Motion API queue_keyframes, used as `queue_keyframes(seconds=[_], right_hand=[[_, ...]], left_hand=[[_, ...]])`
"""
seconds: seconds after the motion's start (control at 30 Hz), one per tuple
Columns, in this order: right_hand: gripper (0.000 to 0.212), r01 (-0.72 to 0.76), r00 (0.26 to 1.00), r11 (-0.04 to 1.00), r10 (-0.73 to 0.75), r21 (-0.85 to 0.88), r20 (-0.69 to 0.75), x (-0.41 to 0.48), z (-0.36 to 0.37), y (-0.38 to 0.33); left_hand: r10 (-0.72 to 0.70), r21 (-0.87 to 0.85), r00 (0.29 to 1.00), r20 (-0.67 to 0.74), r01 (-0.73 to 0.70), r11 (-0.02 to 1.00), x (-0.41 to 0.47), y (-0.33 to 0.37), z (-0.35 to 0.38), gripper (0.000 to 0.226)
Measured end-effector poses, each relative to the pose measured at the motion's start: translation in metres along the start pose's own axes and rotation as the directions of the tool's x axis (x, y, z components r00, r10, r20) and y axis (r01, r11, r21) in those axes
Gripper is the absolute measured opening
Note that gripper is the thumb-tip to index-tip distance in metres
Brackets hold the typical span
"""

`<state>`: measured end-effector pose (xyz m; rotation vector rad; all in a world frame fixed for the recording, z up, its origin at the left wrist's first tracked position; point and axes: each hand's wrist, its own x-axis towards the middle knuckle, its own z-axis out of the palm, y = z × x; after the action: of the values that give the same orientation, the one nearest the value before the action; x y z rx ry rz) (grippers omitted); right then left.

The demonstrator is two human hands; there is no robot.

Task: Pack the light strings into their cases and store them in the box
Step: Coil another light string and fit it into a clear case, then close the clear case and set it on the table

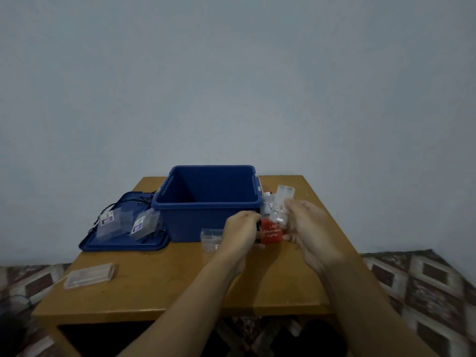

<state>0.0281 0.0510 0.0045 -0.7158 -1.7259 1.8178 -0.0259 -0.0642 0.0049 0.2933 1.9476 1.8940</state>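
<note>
Front-left corner of the counter: one long clear case, lying flat, looks closed. Left edge: blue lid lying flat, carrying two labelled clear cases with black light strings trailing loose around them, so those aren't packed yet. Blue box at back middle, open, nothing visible inside. Small clear case on the counter just in front of the box, beside the left hand.

Left hand: fingers curled, pinching the left edge of the red-label case ("LED Decorative Lights"). Something small and black at its fingertips, can't tell what. Right hand: thumb and fingers wrapped round the case's right side. Case is held in the air off the box's front-right corner, clear end up and apparently open, pale light string bunched inside.

My read of the step: finish stuffing, then close. Right hand acts as the clamp, left tucks any loose wire fully below the opening before folding the flap. Otherwise the flap pinches wire or pops open. Then over the rim into the box.
</note>
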Motion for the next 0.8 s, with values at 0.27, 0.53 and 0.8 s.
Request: queue_keyframes(seconds=[0.27,0.53,0.8], right_hand=[[0.017,-0.012,1.000,0.996,0.014,-0.093,0.021,0.017,0.003,0.003],[0.014,0.077,0.991,0.989,-0.089,-0.129,-0.096,0.001,-0.019,0.005],[0.016,0.352,0.933,0.792,-0.254,-0.499,0.255,-0.048,-0.046,0.006]], left_hand=[[0.026,0.037,1.000,0.007,-0.026,0.999,0.009,-0.008,0.018,0.027],[0.061,0.059,0.995,0.084,-0.066,0.996,-0.006,-0.008,0.020,0.026],[-0.090,0.041,0.978,0.190,0.083,0.996,-0.035,-0.035,-0.020,0.023]])
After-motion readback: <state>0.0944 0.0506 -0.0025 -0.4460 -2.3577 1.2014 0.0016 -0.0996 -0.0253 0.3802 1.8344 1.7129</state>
